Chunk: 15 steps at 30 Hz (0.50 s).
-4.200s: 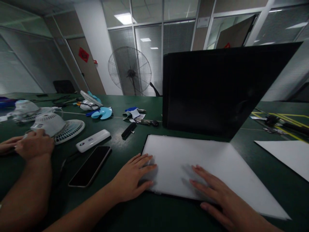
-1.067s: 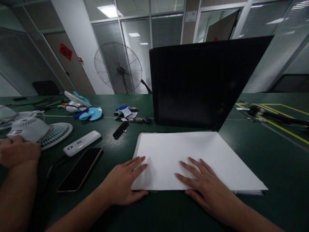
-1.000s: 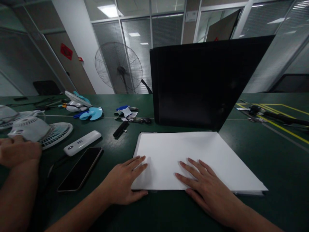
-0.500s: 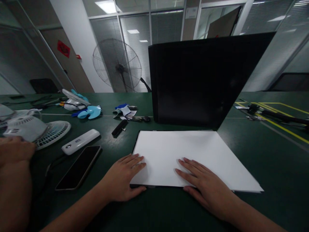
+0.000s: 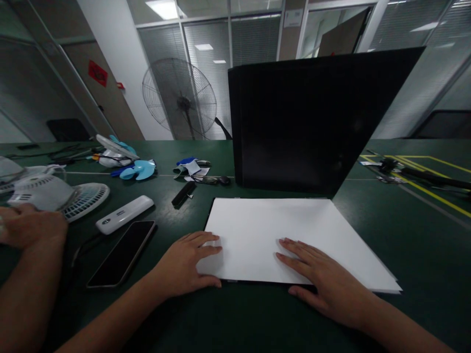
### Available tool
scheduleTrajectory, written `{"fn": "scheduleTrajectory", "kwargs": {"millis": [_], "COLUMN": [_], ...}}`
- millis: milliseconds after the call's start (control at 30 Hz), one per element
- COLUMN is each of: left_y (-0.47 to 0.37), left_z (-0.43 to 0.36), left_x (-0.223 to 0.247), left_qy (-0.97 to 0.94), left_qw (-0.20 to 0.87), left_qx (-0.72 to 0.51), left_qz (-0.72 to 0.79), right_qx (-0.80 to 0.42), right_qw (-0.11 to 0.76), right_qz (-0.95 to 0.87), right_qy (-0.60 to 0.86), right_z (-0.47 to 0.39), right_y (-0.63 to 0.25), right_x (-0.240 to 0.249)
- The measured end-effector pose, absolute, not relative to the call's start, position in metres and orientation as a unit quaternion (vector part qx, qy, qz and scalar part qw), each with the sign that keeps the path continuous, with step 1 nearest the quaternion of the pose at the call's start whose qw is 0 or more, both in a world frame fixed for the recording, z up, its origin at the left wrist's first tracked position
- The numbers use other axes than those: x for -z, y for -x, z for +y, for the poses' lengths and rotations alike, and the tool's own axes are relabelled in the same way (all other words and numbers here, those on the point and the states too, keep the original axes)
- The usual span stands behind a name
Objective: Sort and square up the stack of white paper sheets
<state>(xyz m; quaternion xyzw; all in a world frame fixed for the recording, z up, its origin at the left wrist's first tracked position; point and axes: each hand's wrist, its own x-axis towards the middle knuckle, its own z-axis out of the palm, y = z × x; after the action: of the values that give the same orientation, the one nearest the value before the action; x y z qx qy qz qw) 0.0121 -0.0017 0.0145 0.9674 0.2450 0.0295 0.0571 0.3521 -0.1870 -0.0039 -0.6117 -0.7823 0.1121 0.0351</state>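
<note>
White sheet stack (image 5: 290, 235): both our hands flat on its near edge, at 6 o'clock of the black upright panel (image 5: 312, 122).
Left hand (image 5: 184, 267) at the near left corner, fingers spread, thumb hooked under the front edge, gripping nothing. Right hand (image 5: 324, 279) palm down, fingers splayed on top. Since half a second ago the right-side sheets look more fanned and we've shifted our right hand slightly right. Phone (image 5: 123, 252) at 9 o'clock of the stack; co-worker's hand (image 5: 31, 230) by the white fan (image 5: 55, 193).
</note>
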Motion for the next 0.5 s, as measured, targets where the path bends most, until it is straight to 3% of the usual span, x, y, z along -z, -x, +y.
{"fn": "scheduleTrajectory", "kwargs": {"millis": [200,500], "left_y": [-0.011,-0.014], "left_z": [-0.001,-0.011], "left_x": [-0.013,-0.019], "left_qy": [-0.964,-0.969], "left_qw": [0.079,0.056], "left_qx": [-0.039,-0.016], "left_qz": [0.250,0.241], "right_qx": [0.050,0.260], "right_qw": [0.067,0.221], "right_qz": [-0.827,-0.862], "right_qy": [0.556,0.375], "right_z": [-0.186,-0.190], "right_y": [-0.358,-0.350], "right_x": [0.014,0.005]}}
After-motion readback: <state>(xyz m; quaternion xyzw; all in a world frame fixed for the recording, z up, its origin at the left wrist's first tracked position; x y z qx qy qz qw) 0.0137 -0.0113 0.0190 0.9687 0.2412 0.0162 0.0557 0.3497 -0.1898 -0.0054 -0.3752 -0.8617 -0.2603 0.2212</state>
